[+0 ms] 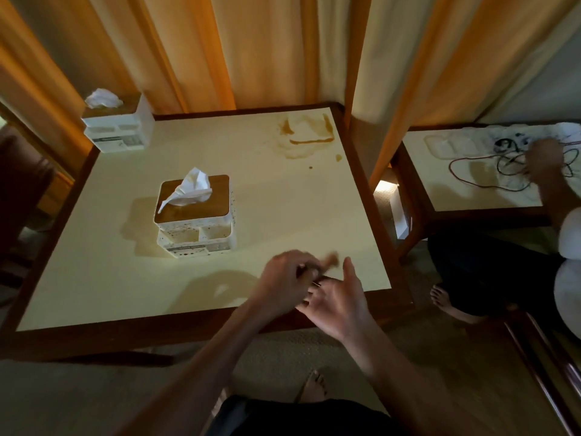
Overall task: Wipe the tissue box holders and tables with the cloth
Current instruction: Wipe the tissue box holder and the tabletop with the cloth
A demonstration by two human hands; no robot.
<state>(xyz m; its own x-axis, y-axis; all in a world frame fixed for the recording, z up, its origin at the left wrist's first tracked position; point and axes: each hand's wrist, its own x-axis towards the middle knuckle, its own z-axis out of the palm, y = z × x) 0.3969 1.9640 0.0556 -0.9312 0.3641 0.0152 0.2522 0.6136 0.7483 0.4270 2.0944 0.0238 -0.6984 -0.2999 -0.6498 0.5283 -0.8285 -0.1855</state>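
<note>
The cream-topped table carries two white tissue box holders. One holder with a wooden lid and a tissue sticking out stands mid-table, speckled with brown spots, and a wet patch lies beside it. The other holder sits at the far left corner. A brown spill ring marks the far right of the top. My left hand and my right hand meet over the front right edge. The left fingers are curled against the right hand's spread fingers. A small blurred brownish thing shows just above them. No cloth is in my hands.
A second small table at the right holds a white cloth and tangled cables, with another person's hand on them. That person's bare foot is on the carpet. Orange curtains hang behind. A dark chair stands at the left.
</note>
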